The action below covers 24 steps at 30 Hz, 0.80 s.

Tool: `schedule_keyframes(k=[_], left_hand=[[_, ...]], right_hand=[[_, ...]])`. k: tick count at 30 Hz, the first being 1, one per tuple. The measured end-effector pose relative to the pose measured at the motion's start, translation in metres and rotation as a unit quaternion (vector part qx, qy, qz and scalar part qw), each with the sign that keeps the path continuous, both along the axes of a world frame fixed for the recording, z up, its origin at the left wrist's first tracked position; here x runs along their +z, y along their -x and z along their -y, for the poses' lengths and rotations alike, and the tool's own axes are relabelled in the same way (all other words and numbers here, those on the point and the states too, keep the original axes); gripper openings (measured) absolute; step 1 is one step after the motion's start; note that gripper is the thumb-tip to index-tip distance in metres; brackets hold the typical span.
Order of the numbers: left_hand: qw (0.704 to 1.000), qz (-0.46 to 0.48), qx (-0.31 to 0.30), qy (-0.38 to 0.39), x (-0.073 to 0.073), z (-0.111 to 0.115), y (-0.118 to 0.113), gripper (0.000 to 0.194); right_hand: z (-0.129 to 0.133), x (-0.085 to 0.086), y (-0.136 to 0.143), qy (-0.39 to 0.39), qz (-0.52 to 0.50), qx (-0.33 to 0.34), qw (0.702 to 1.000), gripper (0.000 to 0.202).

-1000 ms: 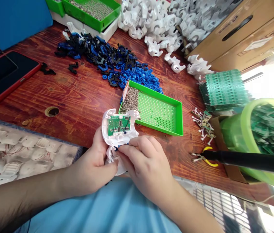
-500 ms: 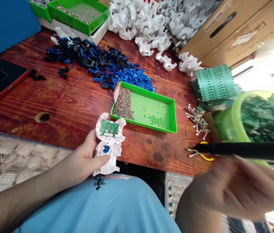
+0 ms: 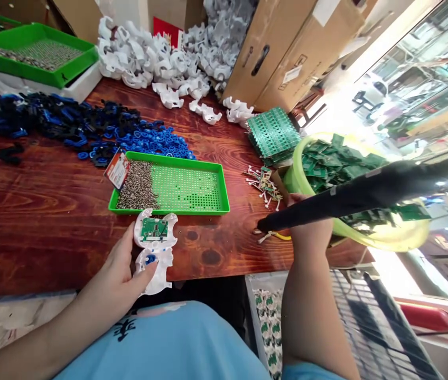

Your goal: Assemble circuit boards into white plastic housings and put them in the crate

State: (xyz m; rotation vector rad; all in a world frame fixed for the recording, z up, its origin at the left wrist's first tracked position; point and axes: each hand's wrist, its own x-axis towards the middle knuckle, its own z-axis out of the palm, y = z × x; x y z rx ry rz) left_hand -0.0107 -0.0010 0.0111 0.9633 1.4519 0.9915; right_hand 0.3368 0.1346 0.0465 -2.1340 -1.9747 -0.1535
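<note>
White casing (image 3: 164, 259) sits gripped in left hand (image 3: 126, 269), apart from right hand (image 3: 307, 230), whose hold is unclear.

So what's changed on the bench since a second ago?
The right hand has left the white shell and moved right and forward, beside the yellow-green bucket, partly hidden by the black pole. The view has swung right. The left hand still holds the shell; the near green tray stays put.

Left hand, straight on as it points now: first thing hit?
Likely the near wall of the green tray, the white shell in the left hand leading; height is unclear, so it might pass over.
</note>
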Motion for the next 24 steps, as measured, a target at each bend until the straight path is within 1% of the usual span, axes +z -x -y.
schedule_keyframes(k=[1, 3, 6, 9, 12, 13, 15, 17, 19, 20, 21, 22, 24], left_hand=[[0.998, -0.054, 0.009, -0.01, -0.001, 0.001, -0.002, 0.082], [0.983, -0.182, 0.024, -0.016, -0.004, 0.003, -0.005, 0.082], [0.959, -0.283, 0.022, -0.009, -0.012, 0.004, -0.006, 0.086], [0.942, -0.336, 0.0, -0.017, -0.023, 0.002, -0.001, 0.082], [0.93, -0.365, -0.028, -0.001, -0.032, 0.0, 0.007, 0.086], [0.932, -0.361, -0.035, 0.001, -0.033, 0.001, 0.01, 0.087], [0.943, -0.327, -0.053, -0.01, -0.032, 0.003, 0.018, 0.087], [0.959, -0.274, -0.066, -0.033, -0.024, 0.004, 0.027, 0.083], [0.968, -0.239, -0.057, -0.054, -0.008, 0.0, 0.041, 0.073], [0.967, -0.243, -0.036, -0.064, 0.003, -0.005, 0.05, 0.066], [0.963, -0.259, -0.017, -0.072, 0.015, -0.013, 0.061, 0.061], [0.951, -0.297, -0.005, -0.088, 0.026, -0.022, 0.073, 0.058], [0.928, -0.355, 0.059, -0.096, 0.046, -0.045, 0.103, 0.049]], right_hand=[[-0.008, -0.003, 0.004, 0.008, -0.003, 0.008, 1.0, 0.029], [-0.026, -0.008, 0.014, 0.043, -0.007, 0.028, 0.999, 0.026], [-0.056, -0.011, 0.027, 0.094, 0.003, 0.025, 0.995, 0.026], [-0.081, -0.01, 0.032, 0.103, 0.012, -0.011, 0.995, 0.032], [-0.098, -0.012, 0.033, 0.107, 0.005, -0.048, 0.993, 0.033], [-0.102, -0.014, 0.033, 0.11, 0.001, -0.059, 0.992, 0.033], [-0.107, -0.019, 0.032, 0.118, -0.008, -0.074, 0.99, 0.033], [-0.108, -0.022, 0.033, 0.12, -0.016, -0.075, 0.99, 0.032], [-0.106, -0.021, 0.034, 0.11, -0.025, -0.064, 0.992, 0.032], [-0.105, -0.019, 0.035, 0.097, -0.03, -0.056, 0.993, 0.032], [-0.103, -0.016, 0.036, 0.082, -0.036, -0.047, 0.995, 0.032], [-0.101, -0.012, 0.036, 0.064, -0.042, -0.037, 0.996, 0.033], [-0.097, -0.005, 0.035, 0.026, -0.064, -0.019, 0.997, 0.04]])
